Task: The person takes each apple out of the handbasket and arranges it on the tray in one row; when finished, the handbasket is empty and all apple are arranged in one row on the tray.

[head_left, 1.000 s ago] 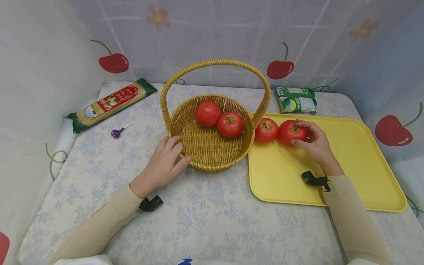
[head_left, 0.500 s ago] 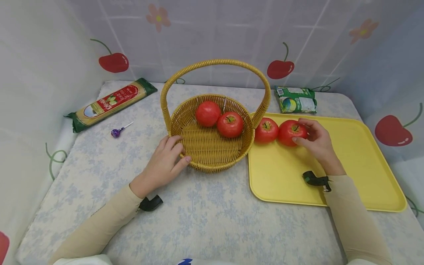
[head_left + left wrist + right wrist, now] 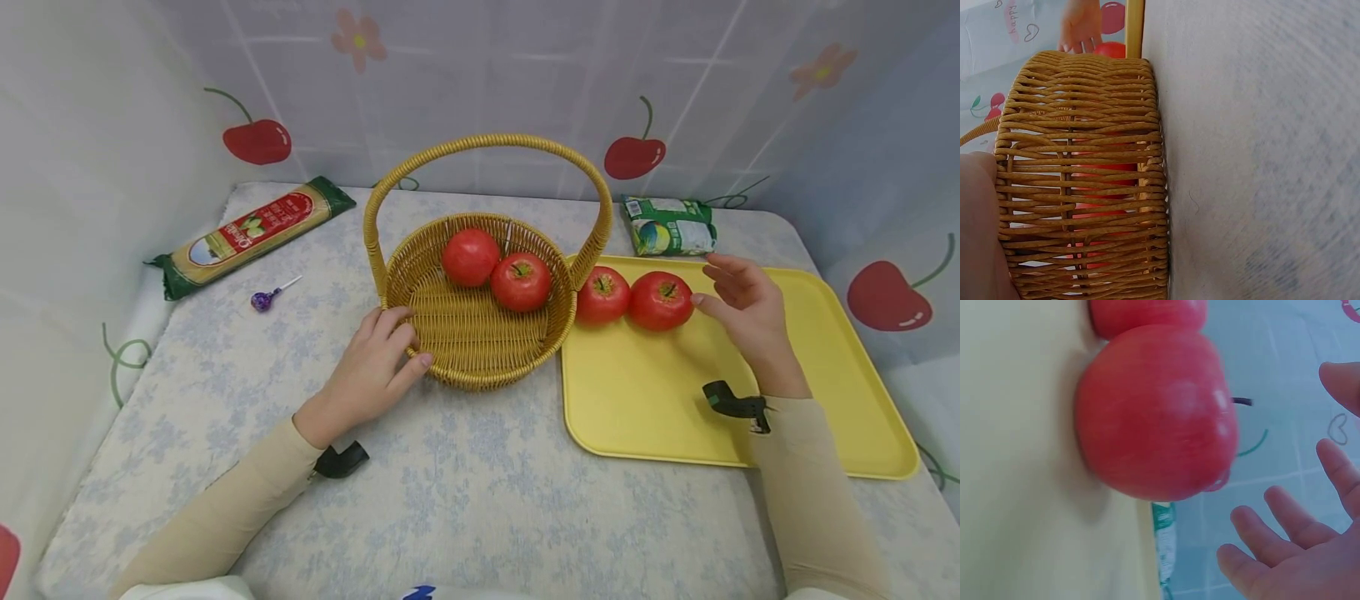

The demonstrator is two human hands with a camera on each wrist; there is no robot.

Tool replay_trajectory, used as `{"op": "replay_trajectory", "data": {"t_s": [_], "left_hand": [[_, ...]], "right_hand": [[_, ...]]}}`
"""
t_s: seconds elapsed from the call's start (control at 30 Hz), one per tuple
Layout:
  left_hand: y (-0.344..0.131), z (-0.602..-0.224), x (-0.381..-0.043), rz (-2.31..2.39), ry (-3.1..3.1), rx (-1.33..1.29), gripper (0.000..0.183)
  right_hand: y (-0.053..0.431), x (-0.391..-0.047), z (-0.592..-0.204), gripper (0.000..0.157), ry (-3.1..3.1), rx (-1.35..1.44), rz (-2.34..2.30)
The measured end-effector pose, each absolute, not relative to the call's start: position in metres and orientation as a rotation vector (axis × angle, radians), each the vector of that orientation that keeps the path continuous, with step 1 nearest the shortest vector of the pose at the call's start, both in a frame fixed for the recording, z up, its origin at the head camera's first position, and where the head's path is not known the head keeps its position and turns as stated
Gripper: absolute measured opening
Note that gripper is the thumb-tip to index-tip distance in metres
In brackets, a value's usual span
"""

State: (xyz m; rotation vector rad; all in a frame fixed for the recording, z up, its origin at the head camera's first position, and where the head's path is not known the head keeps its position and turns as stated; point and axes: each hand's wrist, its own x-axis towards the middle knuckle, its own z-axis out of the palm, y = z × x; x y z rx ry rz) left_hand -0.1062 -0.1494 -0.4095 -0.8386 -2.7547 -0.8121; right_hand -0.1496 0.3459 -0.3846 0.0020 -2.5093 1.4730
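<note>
My left hand grips the near left rim of a wicker basket, with its fingers over the edge and its thumb along the front. Two red apples lie inside against the back right wall. Through the weave in the left wrist view, their red shows in patches. On the yellow tray two more apples sit side by side, the left one close against the basket. My right hand hovers just right of the other tray apple, fingers spread and holding nothing.
A tall hoop handle arches over the basket. A long pasta packet and a purple lollipop lie on the left. Behind the tray is a green packet. A printed curtain closes off the back.
My right hand has released the right-hand tray apple and drawn back to the right, its fingers opening. That apple stays on the tray. My left hand and the basket have kept still.
</note>
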Motion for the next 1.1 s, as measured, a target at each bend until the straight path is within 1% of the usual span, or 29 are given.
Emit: {"op": "replay_trajectory", "data": {"t_s": [0.13, 0.33, 0.5, 0.67, 0.97, 1.1], "left_hand": [[-0.150, -0.410, -0.107, -0.810, -2.757, -0.841, 0.052], [-0.149, -0.409, -0.107, -0.806, -2.755, -0.844, 0.058], [-0.149, -0.409, -0.106, -0.809, -2.759, -0.838, 0.055], [-0.149, -0.408, -0.106, -0.812, -2.752, -0.837, 0.058], [-0.148, -0.405, -0.105, -0.831, -2.754, -0.839, 0.064], [-0.149, -0.406, -0.105, -0.831, -2.752, -0.839, 0.065]], "right_hand": [[0.345, -0.145, -0.373, 0.051, -2.418, 0.034, 1.550], [0.338, -0.140, -0.362, 0.049, -2.305, 0.132, 1.663], [0.321, -0.131, -0.348, 0.051, -2.243, 0.288, 1.727], [0.300, -0.123, -0.335, 0.056, -2.208, 0.482, 1.737], [0.259, -0.114, -0.320, 0.053, -2.357, 0.687, 1.454], [0.241, -0.114, -0.318, 0.052, -2.384, 0.793, 1.409]]}}
